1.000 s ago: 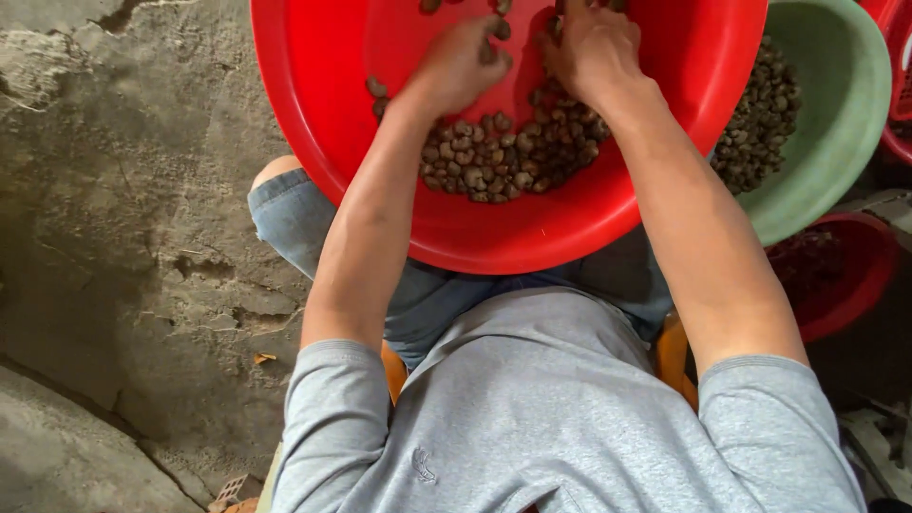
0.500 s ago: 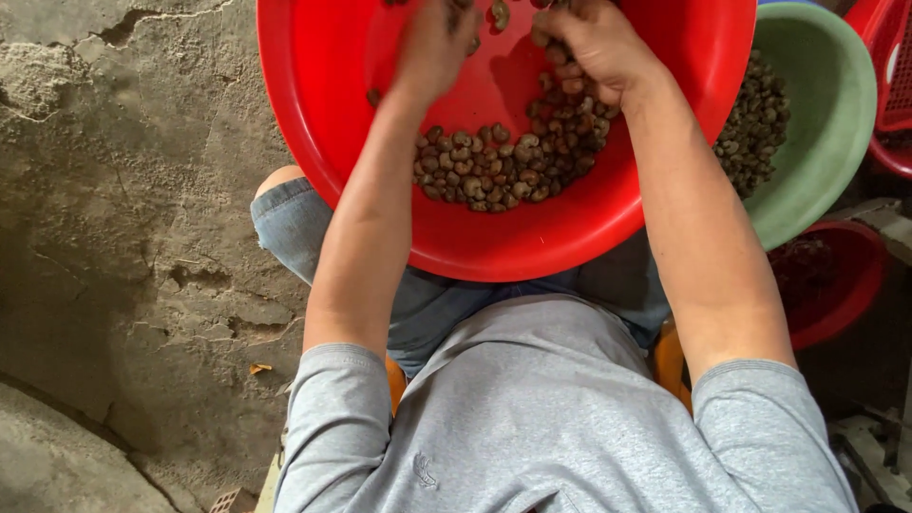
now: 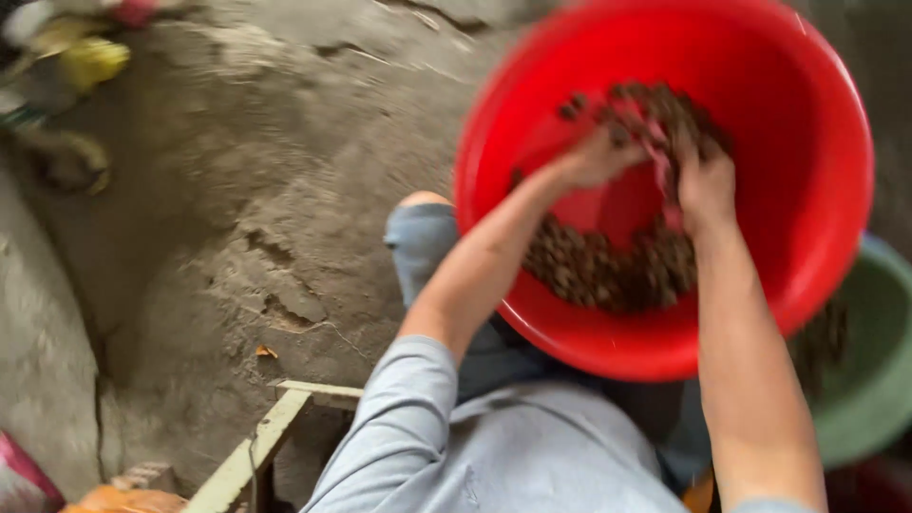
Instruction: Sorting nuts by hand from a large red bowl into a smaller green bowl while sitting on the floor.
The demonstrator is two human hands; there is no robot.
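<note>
**Both hands among nuts in the red basin**

The small brown kidney-shaped nuts [image 3: 608, 271] lie in the round red plastic basin [image 3: 807, 237] on the person's lap. They look light, hard and loose, best taken by scooping. The left hand [image 3: 594, 160] and right hand [image 3: 705, 180] dig at 12 o'clock; blur hides each grip. A green plastic basin [image 3: 869, 380] sits at 4 o'clock. No labels show.

Motion blur smears the brown nuts [image 3: 608, 271] in the round red plastic basin [image 3: 817, 190]; finger positions unreadable. Green plastic basin [image 3: 869, 380] cut off at right edge.
</note>
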